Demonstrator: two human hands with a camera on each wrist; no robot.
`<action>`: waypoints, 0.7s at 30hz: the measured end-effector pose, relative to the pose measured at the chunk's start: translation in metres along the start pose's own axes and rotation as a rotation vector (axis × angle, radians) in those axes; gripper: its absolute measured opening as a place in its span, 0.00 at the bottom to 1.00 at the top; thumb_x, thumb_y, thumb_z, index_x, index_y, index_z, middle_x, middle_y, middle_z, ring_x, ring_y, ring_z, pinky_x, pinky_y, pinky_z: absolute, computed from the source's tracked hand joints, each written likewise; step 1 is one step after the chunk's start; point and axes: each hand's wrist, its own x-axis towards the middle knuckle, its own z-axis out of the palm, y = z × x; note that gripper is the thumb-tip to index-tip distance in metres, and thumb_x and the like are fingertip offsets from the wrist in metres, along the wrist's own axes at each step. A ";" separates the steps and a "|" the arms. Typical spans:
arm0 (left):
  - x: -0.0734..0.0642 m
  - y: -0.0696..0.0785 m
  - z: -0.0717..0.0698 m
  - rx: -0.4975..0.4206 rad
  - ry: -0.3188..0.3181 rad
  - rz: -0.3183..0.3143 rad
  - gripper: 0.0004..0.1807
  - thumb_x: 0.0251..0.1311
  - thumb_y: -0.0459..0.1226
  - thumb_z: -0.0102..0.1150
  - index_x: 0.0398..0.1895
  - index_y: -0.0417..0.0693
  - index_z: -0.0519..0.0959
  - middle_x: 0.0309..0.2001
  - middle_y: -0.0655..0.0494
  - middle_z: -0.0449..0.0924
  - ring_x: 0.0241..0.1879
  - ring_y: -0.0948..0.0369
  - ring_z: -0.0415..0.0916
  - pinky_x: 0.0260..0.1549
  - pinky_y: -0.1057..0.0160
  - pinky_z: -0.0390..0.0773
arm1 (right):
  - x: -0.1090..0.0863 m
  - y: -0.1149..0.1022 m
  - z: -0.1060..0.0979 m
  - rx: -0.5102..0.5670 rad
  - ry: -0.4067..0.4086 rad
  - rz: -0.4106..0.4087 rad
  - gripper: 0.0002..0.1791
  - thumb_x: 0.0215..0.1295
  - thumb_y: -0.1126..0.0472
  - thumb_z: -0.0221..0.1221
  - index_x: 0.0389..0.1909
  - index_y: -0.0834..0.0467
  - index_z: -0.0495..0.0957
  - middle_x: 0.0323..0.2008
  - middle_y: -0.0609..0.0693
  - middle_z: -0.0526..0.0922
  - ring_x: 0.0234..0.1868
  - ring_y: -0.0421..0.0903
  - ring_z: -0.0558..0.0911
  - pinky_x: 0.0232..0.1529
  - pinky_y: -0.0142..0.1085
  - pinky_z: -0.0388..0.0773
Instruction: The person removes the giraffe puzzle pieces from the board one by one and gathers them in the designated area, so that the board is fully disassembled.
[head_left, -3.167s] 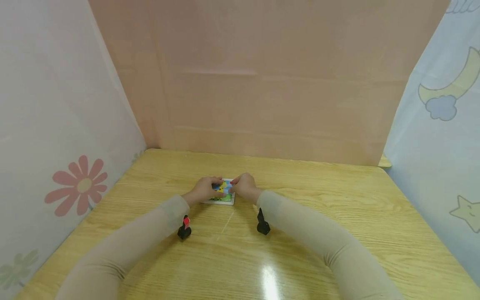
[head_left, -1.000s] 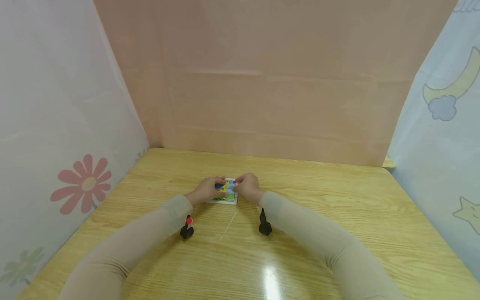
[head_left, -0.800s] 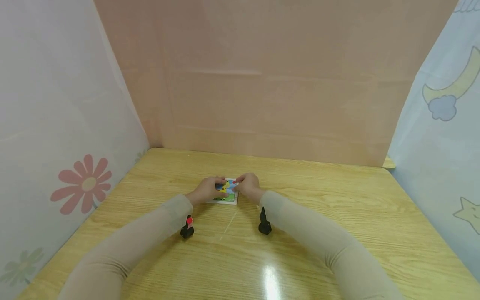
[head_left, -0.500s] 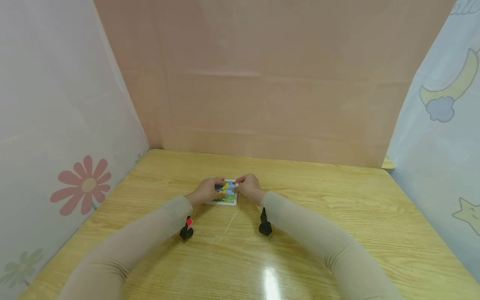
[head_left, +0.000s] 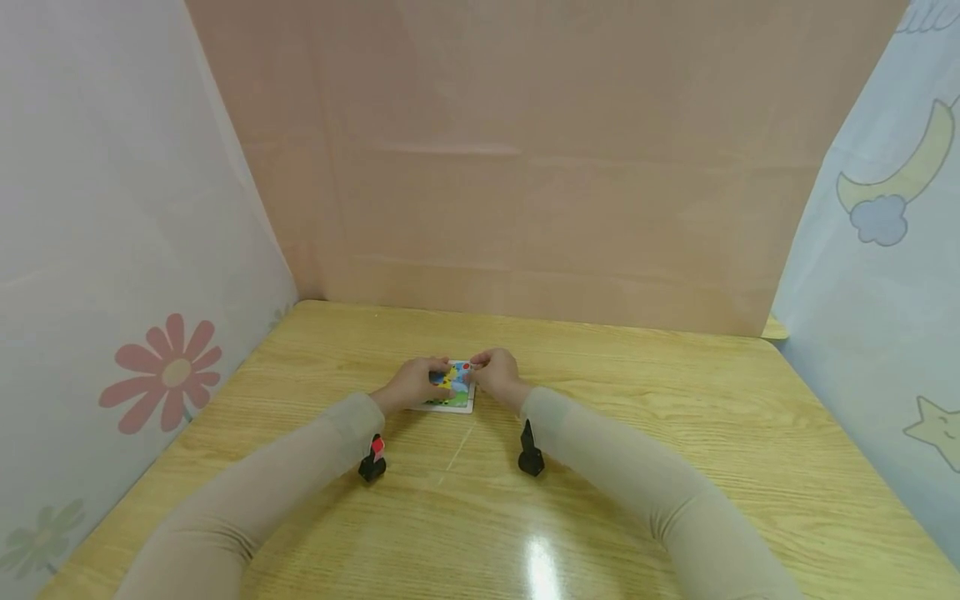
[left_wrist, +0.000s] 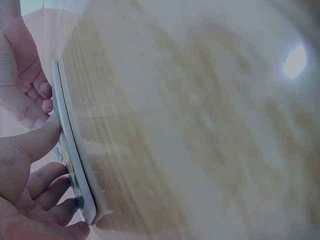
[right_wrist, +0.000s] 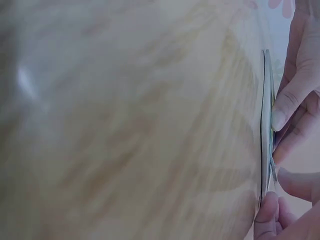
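A flat picture puzzle (head_left: 456,402) with a white border, a yellow spotted animal and a red dot lies near the middle of the table. My left hand (head_left: 411,383) spreads over its left part, thumb at the near side and fingers at the far side. In the left wrist view its fingertips rest on the thin board (left_wrist: 76,150). At the right edge, my right hand (head_left: 497,375) has thumb and forefinger close together. The right wrist view shows a thin puzzle piece (right_wrist: 273,171) tilted up from the board between them. The picture under the left palm is hidden.
The wood-grain table (head_left: 637,417) spreads around the puzzle. A brownish-pink sheet (head_left: 525,208) closes the back, with printed white sheets (head_left: 97,208) at both sides. Small black wrist cameras (head_left: 531,458) hang beneath the sleeves.
Both hands stay at the puzzle. My right fingertips have moved slightly off the red dot, which now shows more fully. The head view has shifted a little.
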 end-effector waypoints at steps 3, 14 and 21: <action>-0.001 0.001 -0.001 -0.001 -0.004 0.001 0.31 0.57 0.38 0.68 0.64 0.39 0.72 0.71 0.49 0.63 0.73 0.48 0.54 0.71 0.48 0.56 | 0.000 -0.001 0.001 -0.002 0.027 -0.014 0.10 0.60 0.65 0.66 0.43 0.61 0.82 0.40 0.53 0.83 0.37 0.45 0.79 0.34 0.31 0.77; -0.001 0.003 -0.001 0.017 0.010 0.001 0.30 0.56 0.38 0.69 0.63 0.39 0.73 0.70 0.48 0.64 0.73 0.47 0.54 0.71 0.48 0.56 | 0.000 -0.008 0.007 0.158 0.036 0.016 0.08 0.62 0.72 0.59 0.41 0.67 0.82 0.34 0.58 0.85 0.28 0.44 0.84 0.29 0.30 0.82; -0.001 0.001 0.000 0.006 0.006 -0.002 0.31 0.56 0.38 0.69 0.62 0.37 0.73 0.70 0.47 0.65 0.72 0.47 0.56 0.70 0.49 0.58 | -0.001 -0.008 0.003 0.185 0.065 0.020 0.09 0.62 0.72 0.58 0.41 0.66 0.83 0.35 0.59 0.85 0.29 0.46 0.85 0.32 0.34 0.83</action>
